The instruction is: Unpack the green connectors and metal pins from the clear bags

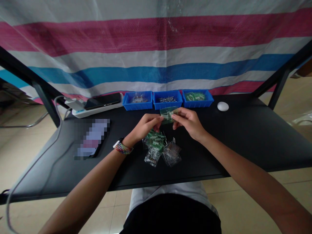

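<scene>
Both hands hold one small clear plastic bag [168,114] with green parts and metal pins inside, lifted above the black table [243,136]. My left hand [145,126] pinches the bag's left edge; a bead bracelet and a watch sit on that wrist. My right hand [188,122] pinches its right edge. Below the hands lies a small heap of filled clear bags [161,148], some with green parts.
Three blue trays stand at the table's back: one with clear bags [137,100], one with metal pins [167,99], one with green parts [197,98]. A white power strip [97,109] carries a dark phone [102,100]. A blurred phone [91,138] lies left, a white round object [222,106] right.
</scene>
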Action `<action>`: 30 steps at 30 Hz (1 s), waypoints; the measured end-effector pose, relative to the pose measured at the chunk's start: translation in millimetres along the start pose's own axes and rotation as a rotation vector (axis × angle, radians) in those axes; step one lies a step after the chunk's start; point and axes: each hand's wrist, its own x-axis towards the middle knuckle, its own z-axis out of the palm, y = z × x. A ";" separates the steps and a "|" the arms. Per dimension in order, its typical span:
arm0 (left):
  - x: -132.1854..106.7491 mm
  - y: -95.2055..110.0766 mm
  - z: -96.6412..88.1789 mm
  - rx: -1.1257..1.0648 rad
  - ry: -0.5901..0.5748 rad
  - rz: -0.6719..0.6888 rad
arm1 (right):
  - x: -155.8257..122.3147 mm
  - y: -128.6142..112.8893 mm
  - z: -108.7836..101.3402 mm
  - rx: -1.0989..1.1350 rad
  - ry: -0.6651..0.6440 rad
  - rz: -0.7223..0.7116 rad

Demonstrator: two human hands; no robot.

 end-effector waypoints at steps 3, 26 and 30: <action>2.3 -4.1 -0.6 -0.099 -0.058 -0.077 | -1.8 -0.8 -0.7 -0.094 0.064 -0.119; 3.2 1.7 4.7 -0.148 0.074 -0.035 | 0.8 6.4 -1.2 0.101 -0.020 0.084; 3.0 1.4 5.6 -0.102 0.075 -0.013 | 0.7 7.4 2.7 0.072 -0.008 0.052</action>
